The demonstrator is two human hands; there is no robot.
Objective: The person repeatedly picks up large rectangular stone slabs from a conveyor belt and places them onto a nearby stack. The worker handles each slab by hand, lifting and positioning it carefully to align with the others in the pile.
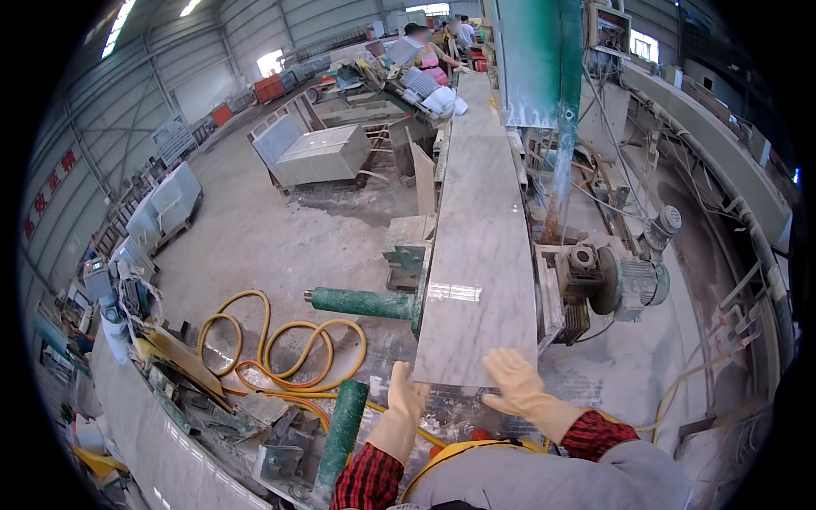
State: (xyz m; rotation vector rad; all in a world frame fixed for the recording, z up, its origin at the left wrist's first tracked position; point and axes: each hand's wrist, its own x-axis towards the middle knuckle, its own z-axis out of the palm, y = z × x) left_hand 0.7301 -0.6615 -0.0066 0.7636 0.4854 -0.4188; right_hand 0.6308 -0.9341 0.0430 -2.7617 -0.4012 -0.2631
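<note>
A long, pale grey-veined stone slab (476, 246) lies lengthwise on a machine bed in front of me, its near end overhanging toward my body. My left hand (405, 410), in a cream rubber glove, is at the slab's near left corner with its fingers stretched forward. Whether it touches the edge, I cannot tell. Over the near right corner, my right hand (516, 388) has the same kind of glove and lies with fingers extended on or just above the surface. Neither hand is closed around anything.
Green rollers (361, 303) stick out left of the bed, and another green roller (342, 433) stands by my left forearm. A yellow hose (272, 340) coils on the floor. A motor (637, 285) sits at right beneath a green machine column (535, 68). People (429, 59) stand at the far end.
</note>
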